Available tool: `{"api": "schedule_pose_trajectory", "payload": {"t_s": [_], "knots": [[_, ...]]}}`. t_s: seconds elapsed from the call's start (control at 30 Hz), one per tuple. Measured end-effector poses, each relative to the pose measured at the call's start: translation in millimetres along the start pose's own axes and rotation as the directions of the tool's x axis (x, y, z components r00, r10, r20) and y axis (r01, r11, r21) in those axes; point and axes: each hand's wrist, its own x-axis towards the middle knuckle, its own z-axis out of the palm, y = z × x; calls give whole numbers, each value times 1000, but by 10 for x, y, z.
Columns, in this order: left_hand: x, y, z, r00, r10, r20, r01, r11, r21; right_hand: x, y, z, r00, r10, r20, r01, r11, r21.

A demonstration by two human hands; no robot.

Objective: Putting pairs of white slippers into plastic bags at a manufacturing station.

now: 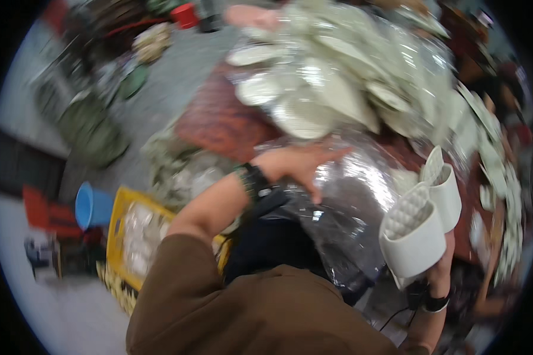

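white slippers (pixel 423 222) are gripped in the right hand (pixel 435 278) while the left hand (pixel 299 163) (fingers spread, empty) is pressed on the clear plastic bag (pixel 349 201), so bagging seems the step in hand and an opened mouth is called for next.

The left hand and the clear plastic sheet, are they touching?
Cannot tell. In the head view the left hand lies over the clear plastic sheet, but motion blur hides whether the fingers press on it.
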Motion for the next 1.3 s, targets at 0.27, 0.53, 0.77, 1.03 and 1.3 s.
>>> {"api": "schedule_pose_trajectory", "payload": {"t_s": [0.27,0.53,0.77,1.03,1.3], "knots": [[-132,-83,-130,985,-6,-172,-126,657,-743,1015,878,1052,886,-30,463,421,472,-774],[-77,205,-162,977,-85,-194,-40,824,-565,1146,1181,899,934,44,355,342,186,-921],[-25,640,-40,915,-120,-386,107,993,-57,1053,933,1219,922,39,385,359,287,-888],[137,492,134,906,121,-405,-58,985,165,996,777,1274,909,-118,401,417,311,-854],[119,541,72,980,-36,-196,39,999,12,603,415,1066,863,21,504,469,335,-817]]}}
